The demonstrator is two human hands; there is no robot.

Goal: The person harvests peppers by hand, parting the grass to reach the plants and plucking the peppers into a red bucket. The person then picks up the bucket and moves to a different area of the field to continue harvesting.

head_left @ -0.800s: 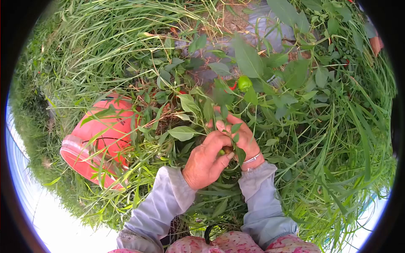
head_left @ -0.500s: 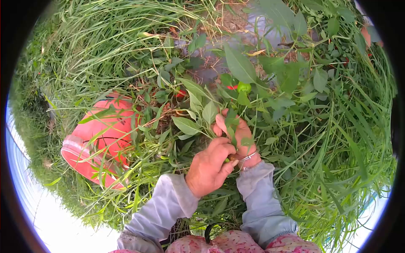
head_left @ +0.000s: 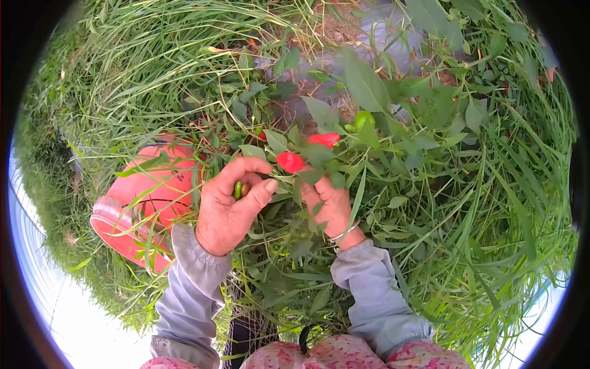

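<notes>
My left hand (head_left: 230, 203) is curled around a small brownish-green pepper (head_left: 238, 189), which shows between the thumb and the bent fingers. Thumb and forefinger point toward a red pepper (head_left: 289, 162) without touching it. My right hand (head_left: 332, 209) is closed among the leaves and seems to grip a stem of the pepper plant (head_left: 319, 163); leaves cover its fingertips. Above it hangs a second red pepper (head_left: 324, 139), and farther right a green pepper (head_left: 364, 120).
A pink-red bucket (head_left: 153, 184) lies tilted in the grass on the left. Tall grass (head_left: 141, 80) surrounds the plants. Grey plastic sheeting (head_left: 387, 37) covers soil at the top. Leafy stems crowd the right side.
My left hand has moved left and up, away from my right wrist, with the pepper. My right hand has shifted slightly down and left. Red peppers now show more plainly between the leaves.
</notes>
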